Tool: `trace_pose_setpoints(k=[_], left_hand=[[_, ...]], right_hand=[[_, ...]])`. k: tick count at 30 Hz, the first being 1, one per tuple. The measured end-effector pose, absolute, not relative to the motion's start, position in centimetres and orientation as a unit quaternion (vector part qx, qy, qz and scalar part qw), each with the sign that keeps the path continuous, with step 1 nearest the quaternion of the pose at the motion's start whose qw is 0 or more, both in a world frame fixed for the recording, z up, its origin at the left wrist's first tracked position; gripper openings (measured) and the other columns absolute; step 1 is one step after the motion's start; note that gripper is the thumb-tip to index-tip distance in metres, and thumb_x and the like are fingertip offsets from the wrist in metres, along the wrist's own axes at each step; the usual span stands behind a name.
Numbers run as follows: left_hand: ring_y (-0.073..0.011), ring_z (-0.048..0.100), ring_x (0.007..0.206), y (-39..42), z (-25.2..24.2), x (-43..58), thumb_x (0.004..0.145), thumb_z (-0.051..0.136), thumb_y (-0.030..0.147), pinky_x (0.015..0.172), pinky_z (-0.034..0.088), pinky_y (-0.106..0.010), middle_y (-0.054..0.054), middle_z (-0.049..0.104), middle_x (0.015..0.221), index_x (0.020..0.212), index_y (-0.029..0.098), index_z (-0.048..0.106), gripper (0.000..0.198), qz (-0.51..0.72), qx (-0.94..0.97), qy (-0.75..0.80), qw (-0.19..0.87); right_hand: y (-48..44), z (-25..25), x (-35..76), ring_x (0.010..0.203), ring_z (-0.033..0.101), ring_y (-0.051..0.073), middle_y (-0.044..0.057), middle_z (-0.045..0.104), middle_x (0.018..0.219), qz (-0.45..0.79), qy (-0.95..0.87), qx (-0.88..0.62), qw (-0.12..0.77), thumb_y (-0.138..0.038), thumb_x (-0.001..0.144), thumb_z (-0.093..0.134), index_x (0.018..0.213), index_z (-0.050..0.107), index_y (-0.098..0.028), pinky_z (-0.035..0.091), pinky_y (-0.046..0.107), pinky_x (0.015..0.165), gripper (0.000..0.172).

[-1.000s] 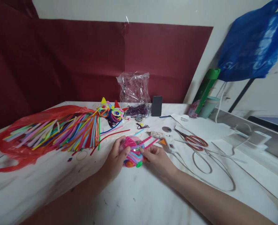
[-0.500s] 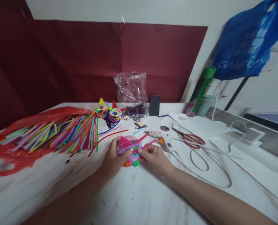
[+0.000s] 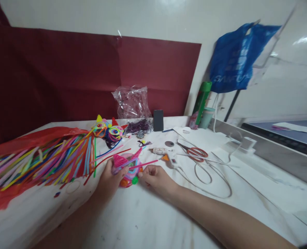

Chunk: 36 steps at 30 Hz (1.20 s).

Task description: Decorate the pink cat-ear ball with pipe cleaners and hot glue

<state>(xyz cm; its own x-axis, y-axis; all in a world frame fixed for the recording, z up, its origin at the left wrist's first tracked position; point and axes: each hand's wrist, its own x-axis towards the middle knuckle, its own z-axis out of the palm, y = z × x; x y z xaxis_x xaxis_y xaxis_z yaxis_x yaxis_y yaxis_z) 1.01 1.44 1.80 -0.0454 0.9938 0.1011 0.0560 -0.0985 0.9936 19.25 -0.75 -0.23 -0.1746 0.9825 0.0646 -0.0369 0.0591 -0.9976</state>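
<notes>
My left hand is closed round a small round craft piece wound from bright pipe cleaners, mostly pink, with orange and green at its base. It rests low over the white table. My right hand pinches the end of a pink pipe cleaner that sticks out of the piece to the right. A finished pipe-cleaner face with round eyes and pointed ears lies behind them.
Several loose coloured pipe cleaners lie on a red plastic bag at the left. A glue gun with its white cord, red-handled scissors, a clear bag, a dark phone and a blue bag are to the right and behind.
The view has swung to the right, so everything sits further left in the picture. My hands still hold the craft piece; the right hand has slid a little lower along the pink pipe cleaner.
</notes>
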Motion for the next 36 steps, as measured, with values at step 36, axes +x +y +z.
trace_pose_setpoints(k=[36], left_hand=[[-0.0188, 0.067, 0.086, 5.3, -0.3, -1.5, 0.065, 0.077, 0.043, 0.084, 0.052, -0.034, 0.001, 0.069, 0.089, 0.091, 0.022, 0.06, 0.038, 0.69, 0.378, 0.446, 0.426]], right_hand=[[1.4, 1.2, 29.2, 0.062, 0.063, 0.021, 0.005, 0.068, 0.069, 0.217, -0.498, -0.693, 0.474, -0.037, 0.069, 0.062, 0.077, 0.057, -0.021, 0.041, 0.029, 0.053, 0.019]])
